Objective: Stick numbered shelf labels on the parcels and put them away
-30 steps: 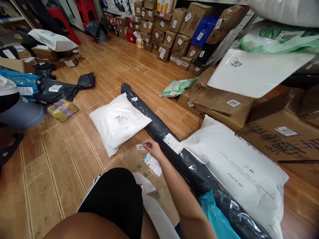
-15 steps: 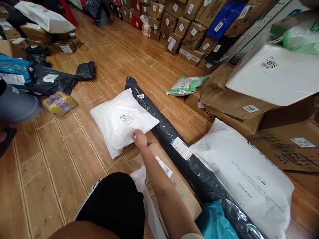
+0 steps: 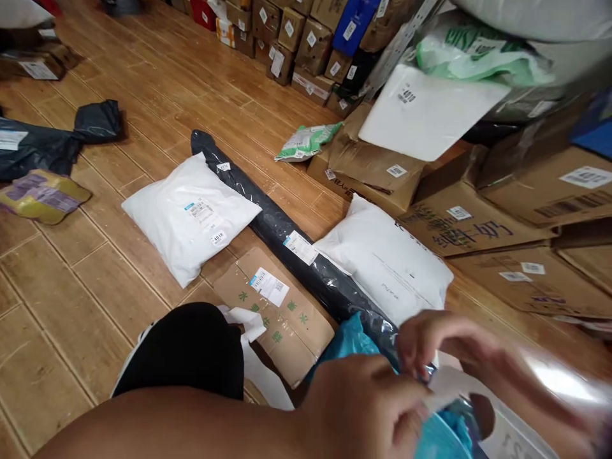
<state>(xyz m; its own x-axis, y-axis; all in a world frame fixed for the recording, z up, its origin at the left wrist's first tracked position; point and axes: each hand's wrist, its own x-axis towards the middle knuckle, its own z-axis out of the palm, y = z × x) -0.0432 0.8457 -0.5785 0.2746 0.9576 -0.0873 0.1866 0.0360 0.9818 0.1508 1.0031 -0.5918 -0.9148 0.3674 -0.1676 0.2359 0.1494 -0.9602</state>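
My left hand (image 3: 368, 401) reaches across from the left, its fingers closed on a curled white label strip (image 3: 507, 427) with blurred print on it. Just beyond it, my right hand (image 3: 440, 338) comes in from the right with fingers bent together at the strip's near end; what they pinch is too blurred to make out. A turquoise plastic bag (image 3: 351, 338) lies beneath both hands. Ahead on the floor rests a white parcel bag (image 3: 176, 217) with a shipping label and a small number sticker (image 3: 218, 237). Beside it are a flat cardboard box (image 3: 282, 319) and a long black wrapped parcel (image 3: 272, 223).
A plump white bag (image 3: 392, 261) lies to the right of the black parcel. Large cartons (image 3: 459, 223) are stacked at the right, with a green-and-white packet (image 3: 308, 141) near them. Dark parcels (image 3: 43, 146) and a yellow taped package (image 3: 45, 194) sit at the left.
My right hand has left the white parcel bag and drawn back to the lower right. A number sticker now shows where its fingers were. My left hand has come into view with the strip.
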